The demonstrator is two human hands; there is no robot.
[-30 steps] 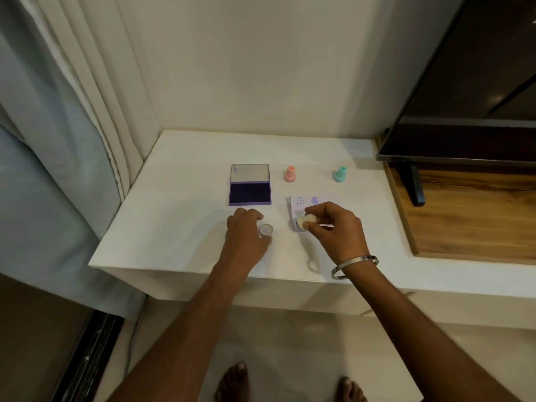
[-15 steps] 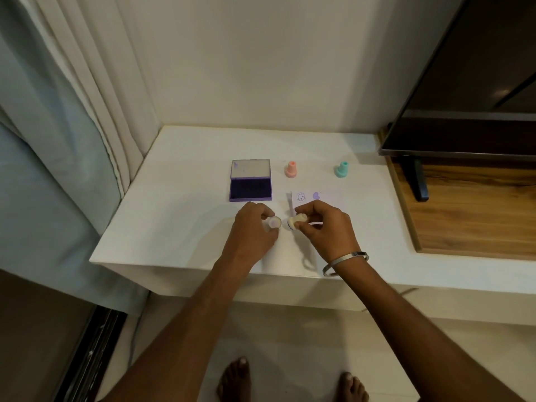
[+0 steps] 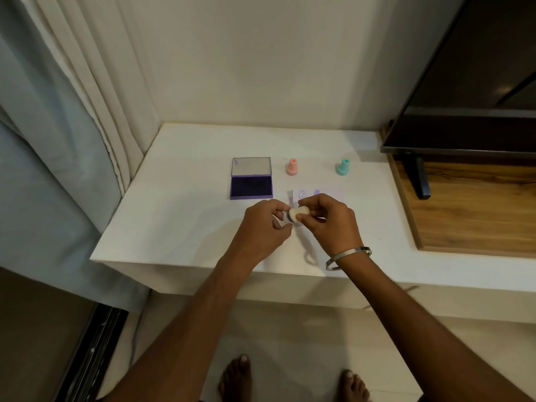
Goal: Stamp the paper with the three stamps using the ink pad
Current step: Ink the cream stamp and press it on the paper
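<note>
Both hands meet over the white table (image 3: 179, 181), near its front edge; between them is a small cream stamp (image 3: 297, 213), lying on its side in the air just above the table. The right hand (image 3: 327, 224) pinches the stamp's handle with thumb and fingertips curled round it. The left hand (image 3: 261, 227) has its fingers curled at the stamp's wide end, where a clear cap (image 3: 287, 217) with a dark ring sits; the fingers touch the cap, but how firmly they grip it I cannot tell.

Just behind the hands lies the paper (image 3: 307, 194), flat on the table; it shows a smiley mark (image 3: 302, 194) and a purple mark (image 3: 317, 192) side by side; the right hand hides its near part.

The ink pad (image 3: 251, 187) sits left of the paper, with its lid (image 3: 251, 166) open and tipped back; the ink is dark purple. The pink stamp (image 3: 291, 167) stands upright behind the paper, just right of the lid; the green stamp (image 3: 343, 167) stands upright further right, well apart from the pink one.

A silver bangle (image 3: 348, 258) hangs on the right wrist. A dark TV (image 3: 470, 82) stands on a wood board (image 3: 470, 210) at the right; a curtain (image 3: 58, 140) hangs at the left; two bare feet (image 3: 235, 378) show on the floor below.
</note>
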